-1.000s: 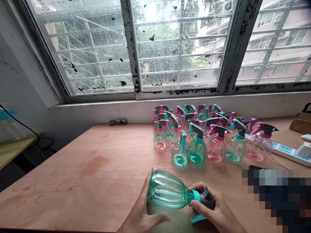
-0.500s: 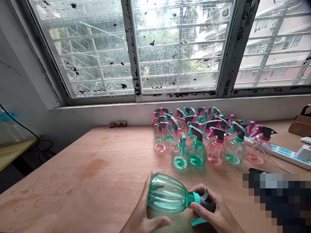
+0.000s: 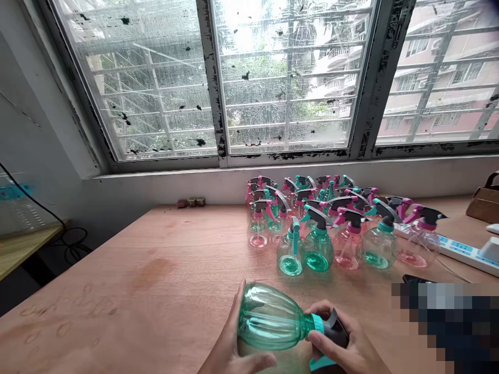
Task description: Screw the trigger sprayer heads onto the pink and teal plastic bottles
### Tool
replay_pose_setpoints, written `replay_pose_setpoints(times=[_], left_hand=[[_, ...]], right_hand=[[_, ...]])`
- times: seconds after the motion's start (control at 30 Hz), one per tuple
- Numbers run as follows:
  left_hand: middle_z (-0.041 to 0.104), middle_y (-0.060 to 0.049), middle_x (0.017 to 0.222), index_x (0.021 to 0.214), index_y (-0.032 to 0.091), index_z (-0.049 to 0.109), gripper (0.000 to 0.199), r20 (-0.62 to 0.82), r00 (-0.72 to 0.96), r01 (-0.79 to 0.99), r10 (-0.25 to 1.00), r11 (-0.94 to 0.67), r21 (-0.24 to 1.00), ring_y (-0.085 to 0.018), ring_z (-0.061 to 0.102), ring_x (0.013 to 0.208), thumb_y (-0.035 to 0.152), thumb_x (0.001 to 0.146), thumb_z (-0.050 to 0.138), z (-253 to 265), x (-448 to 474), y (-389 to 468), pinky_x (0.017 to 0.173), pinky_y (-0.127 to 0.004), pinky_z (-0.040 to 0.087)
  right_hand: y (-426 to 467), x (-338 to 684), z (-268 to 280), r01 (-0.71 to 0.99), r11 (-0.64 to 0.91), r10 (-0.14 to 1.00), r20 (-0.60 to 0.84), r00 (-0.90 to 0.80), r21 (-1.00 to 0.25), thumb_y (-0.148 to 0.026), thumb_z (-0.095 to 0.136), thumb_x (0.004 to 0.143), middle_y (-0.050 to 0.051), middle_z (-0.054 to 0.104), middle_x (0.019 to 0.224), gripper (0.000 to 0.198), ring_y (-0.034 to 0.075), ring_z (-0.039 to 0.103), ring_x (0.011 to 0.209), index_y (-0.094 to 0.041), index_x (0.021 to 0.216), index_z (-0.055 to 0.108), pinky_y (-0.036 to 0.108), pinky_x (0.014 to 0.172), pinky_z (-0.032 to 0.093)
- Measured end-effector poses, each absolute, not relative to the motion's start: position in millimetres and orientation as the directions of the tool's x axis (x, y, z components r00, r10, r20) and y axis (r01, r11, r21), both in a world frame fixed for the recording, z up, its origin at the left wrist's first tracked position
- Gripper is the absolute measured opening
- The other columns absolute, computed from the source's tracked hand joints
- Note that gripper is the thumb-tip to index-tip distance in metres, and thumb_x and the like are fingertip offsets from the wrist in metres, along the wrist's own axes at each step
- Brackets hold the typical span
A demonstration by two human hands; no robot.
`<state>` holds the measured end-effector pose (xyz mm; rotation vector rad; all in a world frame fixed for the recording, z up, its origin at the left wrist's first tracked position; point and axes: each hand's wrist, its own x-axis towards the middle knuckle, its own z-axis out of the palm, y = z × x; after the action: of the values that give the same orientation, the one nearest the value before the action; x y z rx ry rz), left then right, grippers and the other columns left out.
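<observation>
A clear green spray bottle [image 3: 271, 317] lies sideways between my two hands, low in the head view above the table. My left hand [image 3: 241, 343] cups its base end, with the palm against the bottom and the thumb below the body. At the neck, my right hand [image 3: 343, 337] pinches the turquoise collar and the black spray head. A turquoise trigger shows beneath the right fingers. Beyond the hands stand many upright spray bottles, the nearest being a green bottle [image 3: 290, 254] and another green one [image 3: 318, 249], with a pink bottle [image 3: 348, 246] beside them.
A white power strip [image 3: 463, 252] lies at the right behind a dark phone [image 3: 417, 279]. A brown bag [image 3: 483, 200] sits at the far right. Small blocks [image 3: 191, 202] rest by the wall under the window. A black cable [image 3: 39, 200] hangs at the left.
The whole view has shifted slightly, so things appear a little lower. Both hands keep the same hold on the spray bottle.
</observation>
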<state>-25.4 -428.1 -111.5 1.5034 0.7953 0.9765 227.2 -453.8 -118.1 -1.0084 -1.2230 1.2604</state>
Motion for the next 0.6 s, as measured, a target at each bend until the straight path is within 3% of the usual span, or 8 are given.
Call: replay_pose_setpoints(times=[0.13, 0.3, 0.43, 0.6], left_hand=[[0.030, -0.012, 0.161, 0.157, 0.027, 0.014, 0.107, 0.140, 0.457, -0.072, 0.878, -0.120, 0.990, -0.039, 0.029, 0.146, 0.045, 0.076, 0.081, -113.3, -24.3, -425.6, 0.123, -0.050, 0.019], [0.027, -0.008, 0.162, 0.157, 0.033, 0.008, 0.105, 0.157, 0.415, -0.042, 0.896, -0.154, 0.987, -0.036, 0.029, 0.147, 0.042, 0.080, 0.078, -117.8, -24.3, -423.1, 0.124, -0.050, 0.012], [0.028, -0.012, 0.161, 0.158, 0.028, 0.001, 0.120, 0.151, 0.459, -0.081, 0.876, -0.128, 0.988, -0.039, 0.027, 0.147, 0.048, 0.073, 0.083, -115.5, -24.7, -424.4, 0.123, -0.053, 0.009], [0.033, -0.014, 0.159, 0.158, 0.023, 0.010, 0.111, 0.123, 0.488, -0.100, 0.864, -0.085, 0.991, -0.040, 0.023, 0.148, 0.051, 0.076, 0.079, -114.1, -25.2, -422.1, 0.122, -0.051, 0.021]], right_hand=[[-454.3, 224.7, -116.3, -0.135, 0.088, 0.993, 0.097, -0.068, -0.987, -0.051, 0.077, 0.076, -0.002, 0.064, 0.062, 0.038, 0.018, 0.063, 0.057, -0.018, 0.092, 0.067, 0.028, 0.055, 0.048], [-453.4, 224.4, -116.7, -0.122, 0.089, 0.994, 0.096, -0.054, -0.989, -0.055, 0.076, 0.075, -0.002, 0.062, 0.060, 0.041, 0.018, 0.061, 0.055, -0.018, 0.090, 0.067, 0.028, 0.054, 0.047], [-452.9, 225.4, -117.9, -0.061, 0.087, 0.995, 0.090, -0.052, -0.994, -0.056, 0.075, 0.075, -0.001, 0.065, 0.058, 0.041, 0.019, 0.063, 0.056, -0.019, 0.091, 0.067, 0.029, 0.057, 0.049], [-451.9, 225.2, -120.4, -0.051, 0.087, 0.995, 0.089, -0.040, -0.995, -0.057, 0.075, 0.074, -0.001, 0.065, 0.061, 0.043, 0.019, 0.064, 0.055, -0.018, 0.091, 0.068, 0.030, 0.056, 0.050]])
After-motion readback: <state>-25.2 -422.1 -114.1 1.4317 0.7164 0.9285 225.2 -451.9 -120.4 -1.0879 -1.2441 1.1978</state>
